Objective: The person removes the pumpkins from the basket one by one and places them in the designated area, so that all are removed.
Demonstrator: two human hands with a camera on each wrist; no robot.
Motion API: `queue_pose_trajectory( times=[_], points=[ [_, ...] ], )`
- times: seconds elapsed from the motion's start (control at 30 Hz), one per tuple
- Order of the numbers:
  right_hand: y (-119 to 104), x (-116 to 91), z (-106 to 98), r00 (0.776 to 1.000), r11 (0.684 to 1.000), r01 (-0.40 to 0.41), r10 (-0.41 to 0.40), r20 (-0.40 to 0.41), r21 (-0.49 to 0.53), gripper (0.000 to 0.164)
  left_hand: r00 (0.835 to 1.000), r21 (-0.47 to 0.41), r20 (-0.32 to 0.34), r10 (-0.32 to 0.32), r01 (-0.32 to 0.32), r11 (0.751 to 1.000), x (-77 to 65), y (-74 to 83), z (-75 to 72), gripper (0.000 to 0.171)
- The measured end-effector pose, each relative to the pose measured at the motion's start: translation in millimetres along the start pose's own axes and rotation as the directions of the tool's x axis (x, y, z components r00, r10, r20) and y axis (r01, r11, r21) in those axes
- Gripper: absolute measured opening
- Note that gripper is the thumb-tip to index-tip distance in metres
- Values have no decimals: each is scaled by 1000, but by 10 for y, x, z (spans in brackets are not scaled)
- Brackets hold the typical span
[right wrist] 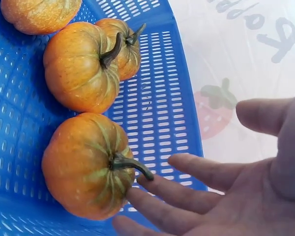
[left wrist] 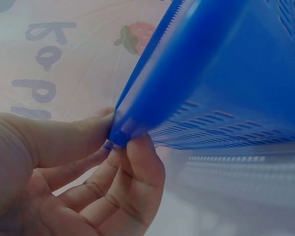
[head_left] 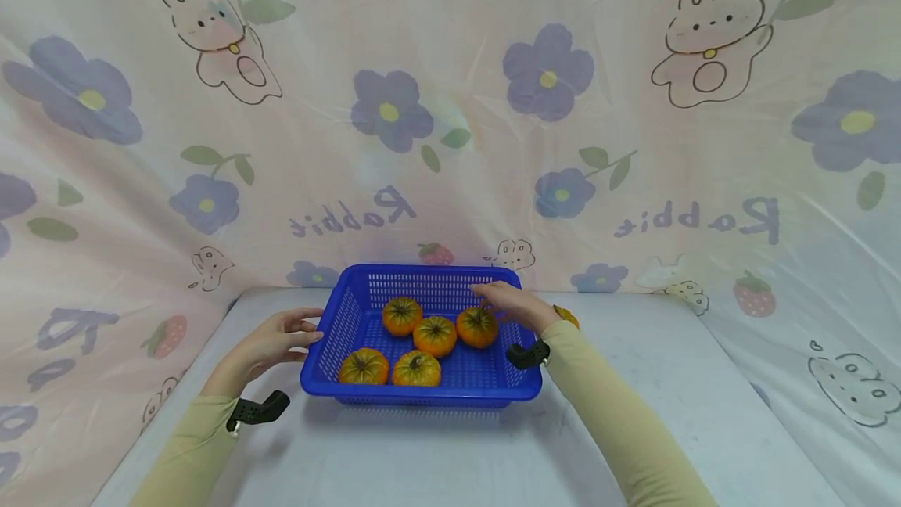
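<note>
A blue plastic basket (head_left: 450, 392) with slotted walls stands on the table, holding several small orange pumpkins. My left hand (head_left: 276, 341) pinches the basket's left rim (left wrist: 152, 83) between thumb and fingers. Over the basket's right side, my right hand (head_left: 517, 305) is held with its fingers spread. Its fingertips (right wrist: 145, 181) are right at the stem of the rightmost pumpkin (right wrist: 88, 167), without curling round it. Beside that one lie another pumpkin (head_left: 434, 336) and one at the back (head_left: 402, 316). Two more pumpkins (head_left: 363, 367) sit along the front wall.
Behind my right wrist, part of another orange pumpkin (head_left: 566, 317) shows outside the basket. The white table (head_left: 394, 460) runs back to a patterned curtain (head_left: 464, 163) with rabbits and flowers, which hangs close behind the basket and along both sides.
</note>
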State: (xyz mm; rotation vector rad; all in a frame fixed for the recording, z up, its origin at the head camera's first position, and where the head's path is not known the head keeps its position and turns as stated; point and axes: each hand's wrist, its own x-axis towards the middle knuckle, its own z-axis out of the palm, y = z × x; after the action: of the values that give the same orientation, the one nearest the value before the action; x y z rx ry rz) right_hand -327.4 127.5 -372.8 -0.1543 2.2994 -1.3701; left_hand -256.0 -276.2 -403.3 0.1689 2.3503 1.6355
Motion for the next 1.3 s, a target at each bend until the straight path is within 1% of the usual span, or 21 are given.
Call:
queue_pose_trajectory(
  times=[0.37, 0.63, 0.8, 1.0, 1.1, 1.3],
  points=[
    [-2, 48, 34, 1000, 1000, -11, 11, 14, -17, 59, 1000, 0, 1, 2, -2, 1000, 8, 0, 1, 63],
    [-2, 53, 33, 999, 998, -1, 3, 37, -69, 60, 1000, 9, -7, 1, -1, 1000, 2, 17, 6, 62],
    [28, 63, 53, 998, 991, 27, -19, 58, -131, 61, 1000, 11, -9, -4, 4, 1000, -8, 11, 9, 62],
    [65, 43, 56, 995, 991, -21, 34, 95, -133, 63, 1000, 7, -6, -3, 3, 1000, 4, -28, 6, 62],
    [74, 38, 58, 991, 991, -18, 35, 131, -131, 59, 1000, 11, -6, 6, -6, 1000, 9, -35, 5, 62],
    [102, 32, 63, 973, 984, -2, 42, 226, -176, 39, 1000, 6, -4, 0, 0, 1000, 15, -21, -2, 63]
  ],
)
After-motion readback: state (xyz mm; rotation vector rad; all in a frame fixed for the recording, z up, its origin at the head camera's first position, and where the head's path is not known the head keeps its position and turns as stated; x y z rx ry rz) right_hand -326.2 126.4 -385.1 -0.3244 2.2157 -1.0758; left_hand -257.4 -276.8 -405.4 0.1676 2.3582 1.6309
